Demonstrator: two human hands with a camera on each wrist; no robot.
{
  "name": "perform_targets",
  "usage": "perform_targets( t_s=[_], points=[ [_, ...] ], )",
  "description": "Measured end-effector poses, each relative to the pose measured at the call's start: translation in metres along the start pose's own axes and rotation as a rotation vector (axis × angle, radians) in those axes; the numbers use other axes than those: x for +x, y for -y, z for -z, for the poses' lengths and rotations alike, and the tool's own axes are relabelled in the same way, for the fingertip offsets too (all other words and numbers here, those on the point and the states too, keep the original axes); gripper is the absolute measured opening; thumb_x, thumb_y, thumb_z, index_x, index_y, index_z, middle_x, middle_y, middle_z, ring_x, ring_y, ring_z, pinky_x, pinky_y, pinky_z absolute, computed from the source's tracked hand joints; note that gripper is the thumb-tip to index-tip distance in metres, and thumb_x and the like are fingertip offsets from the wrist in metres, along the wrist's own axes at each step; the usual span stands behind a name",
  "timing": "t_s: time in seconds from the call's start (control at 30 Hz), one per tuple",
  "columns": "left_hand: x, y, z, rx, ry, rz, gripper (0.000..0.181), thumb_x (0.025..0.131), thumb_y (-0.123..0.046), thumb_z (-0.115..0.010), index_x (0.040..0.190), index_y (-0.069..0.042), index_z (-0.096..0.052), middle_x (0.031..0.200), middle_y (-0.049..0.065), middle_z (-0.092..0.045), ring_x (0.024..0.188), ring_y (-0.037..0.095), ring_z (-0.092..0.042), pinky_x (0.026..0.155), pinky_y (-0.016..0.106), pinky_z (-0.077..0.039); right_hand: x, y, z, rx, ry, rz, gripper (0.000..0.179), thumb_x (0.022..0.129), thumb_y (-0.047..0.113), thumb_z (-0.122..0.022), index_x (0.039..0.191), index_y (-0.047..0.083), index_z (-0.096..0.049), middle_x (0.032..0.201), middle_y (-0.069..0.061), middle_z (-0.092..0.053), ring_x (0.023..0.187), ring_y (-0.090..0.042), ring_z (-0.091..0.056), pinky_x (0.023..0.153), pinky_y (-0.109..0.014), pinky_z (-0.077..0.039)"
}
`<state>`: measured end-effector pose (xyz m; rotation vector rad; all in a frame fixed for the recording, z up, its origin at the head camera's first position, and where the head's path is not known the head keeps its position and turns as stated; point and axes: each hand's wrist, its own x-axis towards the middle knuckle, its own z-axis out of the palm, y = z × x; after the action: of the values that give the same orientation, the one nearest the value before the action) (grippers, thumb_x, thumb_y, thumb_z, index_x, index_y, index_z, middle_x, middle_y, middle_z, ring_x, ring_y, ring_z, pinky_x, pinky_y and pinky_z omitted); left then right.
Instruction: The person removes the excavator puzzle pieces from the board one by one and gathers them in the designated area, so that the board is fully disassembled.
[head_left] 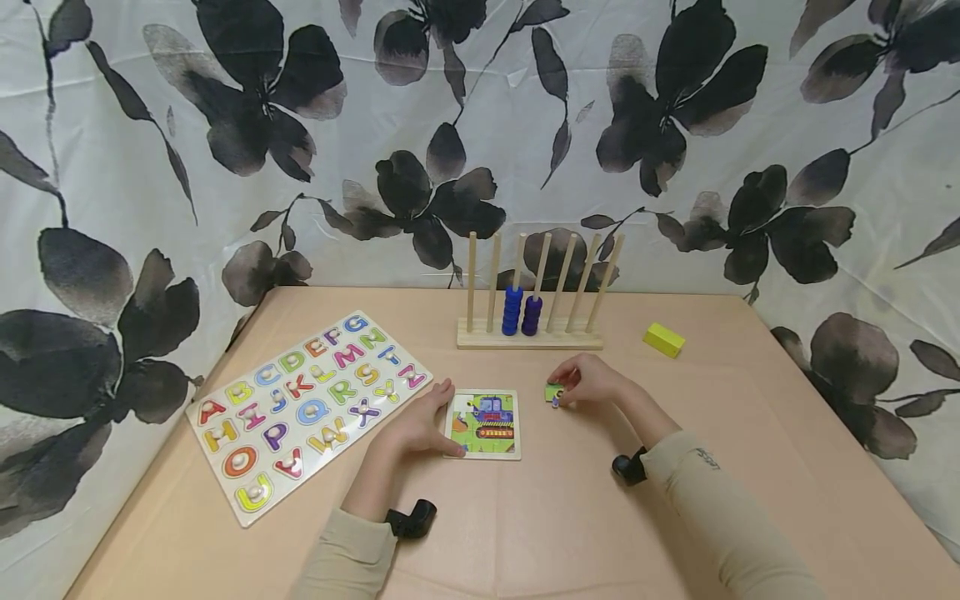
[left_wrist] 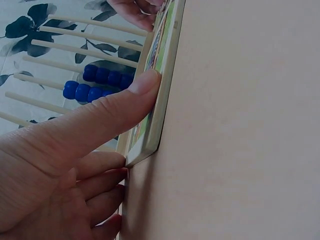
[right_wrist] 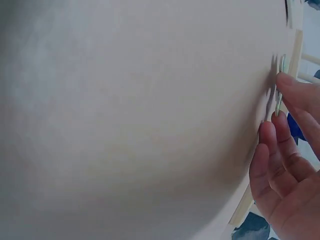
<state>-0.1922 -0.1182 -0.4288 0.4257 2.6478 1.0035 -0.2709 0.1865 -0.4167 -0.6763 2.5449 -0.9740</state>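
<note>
A small square jigsaw puzzle [head_left: 495, 417] in a pale frame lies on the table, with a blue and orange tracked vehicle on green. My left hand [head_left: 416, 425] holds it by its left side. In the left wrist view the thumb [left_wrist: 145, 82] presses on the frame's edge, and the other fingers lie along its side. To the right of the puzzle, my right hand [head_left: 588, 379] pinches a small green puzzle piece [head_left: 553, 393] just above the table. The right wrist view shows this thin piece [right_wrist: 278, 104] edge-on between thumb and fingertips; its picture is hidden there.
A white alphabet peg board [head_left: 251, 417] with colourful letters lies at the left. Behind the puzzle stands a wooden rack [head_left: 528, 340] with upright pegs, two carrying blue and purple beads [head_left: 512, 310]. A yellow block [head_left: 663, 340] lies at the back right. Floral cloth hangs behind.
</note>
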Motion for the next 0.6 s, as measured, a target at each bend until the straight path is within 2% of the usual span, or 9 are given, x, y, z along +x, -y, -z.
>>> perform_targets(
  t_s=[0.13, 0.3, 0.6],
  points=[
    [-0.0007, 0.0002, 0.0001, -0.004, 0.0, -0.009, 0.102, 0.059, -0.023, -0.086, 0.14, 0.004, -0.03, 0.149, 0.015, -0.02, 0.137, 0.031, -0.013, 0.11, 0.041, -0.018, 0.0007, -0.0022, 0.0003, -0.003, 0.007, -0.014, 0.033, 0.07, 0.004, -0.076, 0.1, -0.004, -0.067, 0.092, -0.009, -0.066, 0.072, -0.014, -0.053, 0.064, -0.023, -0.047],
    [-0.0003, 0.0005, -0.0005, -0.015, -0.005, -0.006, 0.103, 0.059, -0.022, -0.086, 0.14, 0.004, -0.029, 0.149, 0.015, -0.021, 0.137, 0.031, -0.013, 0.11, 0.041, -0.017, 0.0004, -0.0029, 0.001, 0.008, 0.007, -0.026, 0.032, 0.07, 0.003, -0.076, 0.1, -0.003, -0.067, 0.092, -0.009, -0.066, 0.074, -0.015, -0.053, 0.065, -0.025, -0.047],
    [-0.0006, -0.0003, -0.0008, -0.015, -0.005, 0.001, 0.103, 0.059, -0.022, -0.086, 0.14, 0.004, -0.029, 0.149, 0.014, -0.021, 0.137, 0.031, -0.012, 0.11, 0.041, -0.017, -0.0017, -0.0035, 0.0015, 0.008, -0.011, -0.037, 0.033, 0.071, 0.004, -0.076, 0.102, -0.002, -0.067, 0.092, -0.008, -0.066, 0.07, -0.014, -0.05, 0.061, -0.023, -0.044]
  ],
)
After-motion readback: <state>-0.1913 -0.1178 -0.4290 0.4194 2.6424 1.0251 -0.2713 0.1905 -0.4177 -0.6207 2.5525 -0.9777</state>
